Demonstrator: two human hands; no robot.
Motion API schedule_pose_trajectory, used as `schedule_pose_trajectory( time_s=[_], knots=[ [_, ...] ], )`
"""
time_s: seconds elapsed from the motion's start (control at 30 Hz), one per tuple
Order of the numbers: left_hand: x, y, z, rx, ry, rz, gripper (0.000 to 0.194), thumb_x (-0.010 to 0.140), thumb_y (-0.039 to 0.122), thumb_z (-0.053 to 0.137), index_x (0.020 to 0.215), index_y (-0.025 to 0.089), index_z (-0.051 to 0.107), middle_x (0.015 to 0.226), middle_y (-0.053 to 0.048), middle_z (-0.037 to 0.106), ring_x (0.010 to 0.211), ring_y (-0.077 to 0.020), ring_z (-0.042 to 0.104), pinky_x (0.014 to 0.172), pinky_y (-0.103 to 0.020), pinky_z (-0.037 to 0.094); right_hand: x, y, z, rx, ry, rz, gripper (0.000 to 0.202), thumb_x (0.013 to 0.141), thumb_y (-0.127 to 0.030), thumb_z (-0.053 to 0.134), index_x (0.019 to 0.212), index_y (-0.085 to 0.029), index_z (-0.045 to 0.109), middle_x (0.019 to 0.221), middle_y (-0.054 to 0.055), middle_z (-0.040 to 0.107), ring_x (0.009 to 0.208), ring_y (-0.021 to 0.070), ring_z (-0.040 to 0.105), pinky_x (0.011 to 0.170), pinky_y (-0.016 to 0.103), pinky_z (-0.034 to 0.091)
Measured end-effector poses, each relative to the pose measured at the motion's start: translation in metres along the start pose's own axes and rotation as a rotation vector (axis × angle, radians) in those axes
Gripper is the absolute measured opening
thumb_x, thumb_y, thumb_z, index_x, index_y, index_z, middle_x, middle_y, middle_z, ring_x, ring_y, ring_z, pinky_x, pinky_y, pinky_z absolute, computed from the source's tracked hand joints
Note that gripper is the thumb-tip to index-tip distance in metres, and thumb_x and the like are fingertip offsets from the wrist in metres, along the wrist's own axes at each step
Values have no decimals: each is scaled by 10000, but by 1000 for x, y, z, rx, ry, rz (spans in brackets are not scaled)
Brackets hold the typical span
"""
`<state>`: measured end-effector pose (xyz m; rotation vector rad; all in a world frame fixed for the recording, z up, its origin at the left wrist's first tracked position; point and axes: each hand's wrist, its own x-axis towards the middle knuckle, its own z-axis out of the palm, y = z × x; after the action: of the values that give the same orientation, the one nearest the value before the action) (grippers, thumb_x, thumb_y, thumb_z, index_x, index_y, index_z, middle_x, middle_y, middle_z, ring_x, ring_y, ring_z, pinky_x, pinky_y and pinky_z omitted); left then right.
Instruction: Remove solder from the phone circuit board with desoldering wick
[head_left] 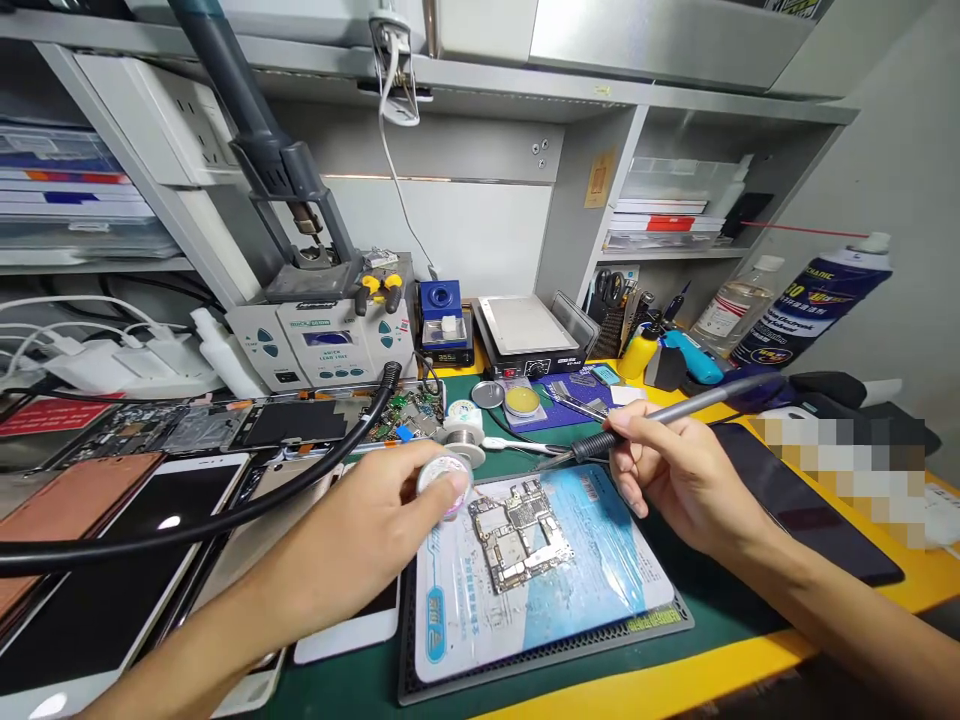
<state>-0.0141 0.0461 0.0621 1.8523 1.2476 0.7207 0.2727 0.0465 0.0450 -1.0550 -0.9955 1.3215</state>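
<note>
My left hand is closed on a small round spool with a clear rim and a pinkish label, the thumb across its face. It is just left of a phone logic board, which lies on a blue-and-white plastic-covered pad. In my right hand is a slim pen-shaped tool with a grey handle and ribbed black grip. Its thin metal tip points left, above the pad's far edge and apart from the board. I cannot tell the tool's exact kind.
Phones lie at left, crossed by a thick black hose. Behind stand a hot-air station, solder reel, flux tin and heating plate. A dark phone, bottle and spray can are at right.
</note>
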Motion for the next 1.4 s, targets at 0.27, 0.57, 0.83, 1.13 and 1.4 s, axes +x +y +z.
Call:
schedule_pose_trajectory(
  time_s=[0.27, 0.57, 0.83, 1.13, 1.4],
  knots=[
    [18, -3, 6, 98, -4, 89, 320, 978, 469, 584, 1091, 227, 759, 861, -18, 769, 721, -197, 709, 627, -287, 546, -4, 2, 1, -31, -63, 51, 381, 790, -416, 901, 717, -180, 612, 480, -36, 614, 317, 97, 549, 291, 153, 436],
    [23, -3, 11, 141, -22, 76, 294, 985, 466, 567, 1054, 254, 760, 900, 11, 775, 776, -192, 708, 671, -287, 531, -7, 6, 3, -65, -79, 77, 334, 847, -411, 868, 768, -187, 632, 531, -42, 640, 348, 101, 570, 297, 159, 455],
    [22, -12, 17, 179, -18, -36, 315, 1005, 538, 552, 1124, 302, 723, 1155, 16, 783, 964, -225, 735, 795, -321, 529, -8, 7, 1, -98, -75, 63, 335, 861, -424, 857, 758, -192, 639, 528, -48, 618, 358, 105, 580, 301, 159, 455],
    [19, -9, 18, 234, -2, -37, 264, 1004, 523, 542, 1070, 330, 710, 951, 64, 770, 689, -142, 624, 620, -277, 441, -8, 9, -1, -147, -105, 40, 263, 897, -398, 832, 788, -217, 675, 487, -47, 619, 375, 114, 591, 323, 146, 447],
    [19, -7, 21, 253, 23, -11, 233, 998, 456, 535, 972, 291, 696, 699, 87, 649, 546, -113, 455, 525, -257, 362, -9, 8, -8, -164, -139, -52, 187, 864, -378, 860, 874, -207, 787, 540, -27, 643, 418, 119, 601, 379, 180, 482]
  ],
)
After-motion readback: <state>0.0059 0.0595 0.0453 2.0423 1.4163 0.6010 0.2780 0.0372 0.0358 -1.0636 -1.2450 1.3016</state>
